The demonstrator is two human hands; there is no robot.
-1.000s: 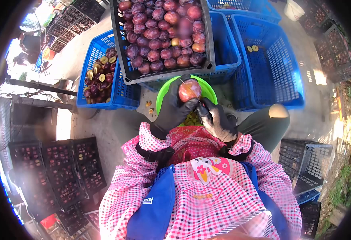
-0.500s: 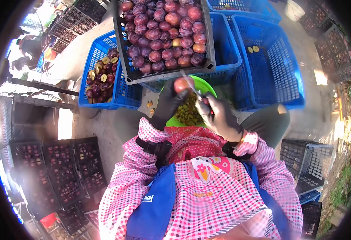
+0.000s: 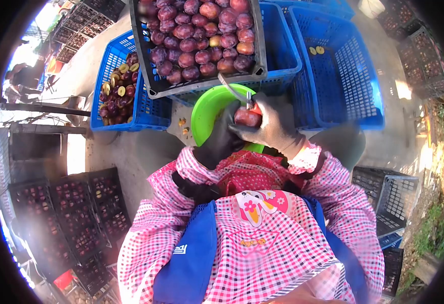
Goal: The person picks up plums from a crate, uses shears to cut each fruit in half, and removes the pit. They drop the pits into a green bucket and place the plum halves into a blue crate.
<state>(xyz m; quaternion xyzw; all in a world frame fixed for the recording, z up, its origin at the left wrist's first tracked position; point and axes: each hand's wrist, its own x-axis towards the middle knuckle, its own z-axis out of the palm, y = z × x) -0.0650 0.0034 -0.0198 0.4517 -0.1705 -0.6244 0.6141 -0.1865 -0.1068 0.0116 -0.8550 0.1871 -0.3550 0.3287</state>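
Note:
Both my hands, in dark gloves, meet over a bright green bowl [image 3: 205,114]. A whole reddish-purple plum [image 3: 247,117] sits between them. My left hand [image 3: 225,136] is closed against the plum's left and lower side, its fingers partly hidden. My right hand [image 3: 277,124] is wrapped round the handle of a knife [image 3: 236,92], and its fingers also press on the plum. The blade points up and left, above the bowl's rim. My hands now hide most of the bowl's inside.
A black crate [image 3: 142,55] of whole plums rests ahead on a blue crate. Left of it, a blue crate [image 3: 153,114] holds cut plums. At right, another blue crate [image 3: 351,96] contains two plum halves [image 3: 316,50]. Black crates [image 3: 70,213] of plums stand at lower left.
My hands have come together round the plum, which moved down and right. The blade has swung from across the plum to above it. The view has shifted slightly.

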